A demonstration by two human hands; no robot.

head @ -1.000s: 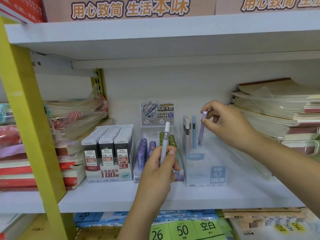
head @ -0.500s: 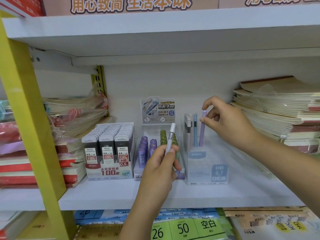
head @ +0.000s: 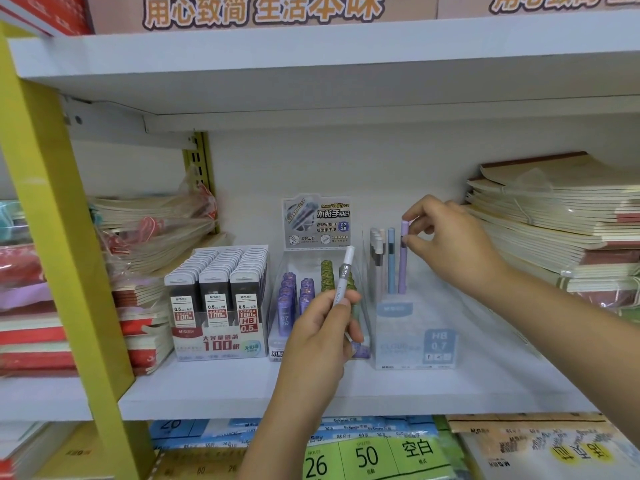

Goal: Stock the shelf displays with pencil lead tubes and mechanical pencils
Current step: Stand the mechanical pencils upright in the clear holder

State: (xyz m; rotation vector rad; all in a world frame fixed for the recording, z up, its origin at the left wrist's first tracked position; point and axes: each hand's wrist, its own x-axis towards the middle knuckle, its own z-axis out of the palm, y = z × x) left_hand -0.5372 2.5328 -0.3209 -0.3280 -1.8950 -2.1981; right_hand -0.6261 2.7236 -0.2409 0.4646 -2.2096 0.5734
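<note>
Step in hand: seating pencils in the clear pencil box (head: 415,337), right of centre on the shelf (head: 485,386). Right hand (head: 450,240) pinches the top of the purple pencil (head: 402,261), which stands upright in the box. Left hand (head: 318,330) grips a white pencil (head: 343,278) at centre frame, in front of the lead tubes (head: 287,299). Likely next: release purple, then slot white in beside it, kept vertical.

A: Bkgd?
B: White shelf (head: 381,389), 2nd white shelf (head: 311,64) above. Plain white back panel (head: 346,161), soft even light.
A: Frame?
B: Yellow post (head: 52,202) at left, slotted rail (head: 199,161) behind. Tan banner (head: 114,12) w/ orange lettering up top.
</note>
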